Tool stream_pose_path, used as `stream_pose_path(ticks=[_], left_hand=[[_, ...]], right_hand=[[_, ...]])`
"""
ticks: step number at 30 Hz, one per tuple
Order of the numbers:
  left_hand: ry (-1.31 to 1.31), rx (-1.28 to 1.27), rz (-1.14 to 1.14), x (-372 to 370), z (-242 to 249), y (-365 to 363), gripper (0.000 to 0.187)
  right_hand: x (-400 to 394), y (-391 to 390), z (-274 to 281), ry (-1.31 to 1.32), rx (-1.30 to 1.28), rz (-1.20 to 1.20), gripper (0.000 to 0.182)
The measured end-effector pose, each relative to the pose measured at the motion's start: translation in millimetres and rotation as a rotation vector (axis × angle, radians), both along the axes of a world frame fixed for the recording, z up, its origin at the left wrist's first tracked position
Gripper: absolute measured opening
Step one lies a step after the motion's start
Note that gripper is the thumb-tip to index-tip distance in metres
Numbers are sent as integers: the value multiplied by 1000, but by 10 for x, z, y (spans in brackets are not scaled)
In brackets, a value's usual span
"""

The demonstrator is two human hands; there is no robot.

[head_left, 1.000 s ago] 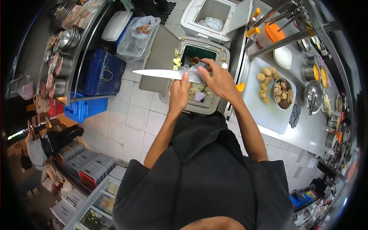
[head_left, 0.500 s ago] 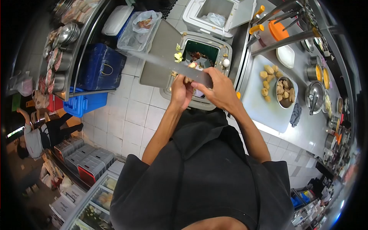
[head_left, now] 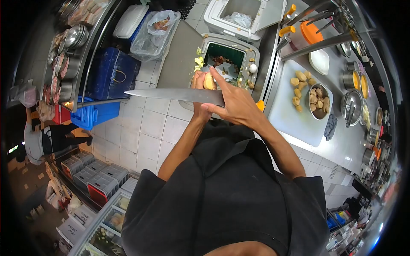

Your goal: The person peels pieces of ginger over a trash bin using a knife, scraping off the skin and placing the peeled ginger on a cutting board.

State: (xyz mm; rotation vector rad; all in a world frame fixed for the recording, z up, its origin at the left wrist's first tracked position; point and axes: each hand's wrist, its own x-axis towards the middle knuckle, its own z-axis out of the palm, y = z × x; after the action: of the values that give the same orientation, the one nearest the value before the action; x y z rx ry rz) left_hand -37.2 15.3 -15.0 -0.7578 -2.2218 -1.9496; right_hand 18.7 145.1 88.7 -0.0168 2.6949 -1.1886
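My right hand (head_left: 237, 101) grips a large kitchen knife (head_left: 175, 95), its long blade pointing left across my left wrist. The handle is mostly hidden in my palm. Between the fingers of my left hand (head_left: 199, 81) is a pale, partly peeled piece of ginger (head_left: 209, 82), with my right index finger stretched along it. Both hands are over the near edge of an open waste bin (head_left: 255, 54) with scraps inside. Yellow-green scraps (head_left: 199, 62) lie along the bin's left rim. A white roundish thing (head_left: 253, 68) rests on its right rim.
To the right, a white cutting board (head_left: 285, 115) carries peeled pieces (head_left: 297, 92) and a steel bowl (head_left: 309, 104) of ginger. A grey cloth (head_left: 330, 126) lies beside it. At left stand a blue box (head_left: 109, 72) and steel shelving. Another person (head_left: 38, 143) is at far left.
The knife blade has swung down from above the hands to lie across my left wrist. The ginger has come into clearer view between my hands. The person at far left has shifted an arm.
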Motion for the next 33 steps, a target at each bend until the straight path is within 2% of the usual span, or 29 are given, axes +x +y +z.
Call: stream_pose_path(ticks=[2, 4, 6, 10, 12, 19, 22, 24, 27, 31, 33], left_hand=[[-36, 39, 2, -22, -47, -4, 40], [-71, 79, 1, -48, -104, -20, 39], [-284, 190, -66, -71, -120, -47, 19], [-217, 165, 9, -56, -58, -36, 22], [-38, 104, -26, -64, -24, -74, 26], [31, 48, 53, -83, 100, -77, 33], [15, 160, -44, -85, 65, -77, 40], [-217, 416, -86, -11, 4, -12, 48], [-124, 450, -85, -16, -32, 23, 51], [-180, 441, -85, 20, 63, 47, 47], [-418, 524, -113, 24, 109, 65, 35]], right_hand=[[-10, -15, -79, 140, 31, 4, 97], [-49, -19, -56, 125, 39, 21, 96], [-75, -27, -59, 108, 47, 36, 96], [-112, -31, -170, 162, 63, 40, 95], [-126, -46, -209, 182, 66, 40, 95], [-181, -52, -152, 184, 55, 37, 91], [-212, -45, -270, 236, 36, 23, 88], [-213, -38, -307, 299, 6, 0, 86], [-202, -19, -284, 315, 14, -1, 83], [-208, -14, -287, 347, 35, -27, 74], [-224, -5, -278, 385, 32, -37, 70]])
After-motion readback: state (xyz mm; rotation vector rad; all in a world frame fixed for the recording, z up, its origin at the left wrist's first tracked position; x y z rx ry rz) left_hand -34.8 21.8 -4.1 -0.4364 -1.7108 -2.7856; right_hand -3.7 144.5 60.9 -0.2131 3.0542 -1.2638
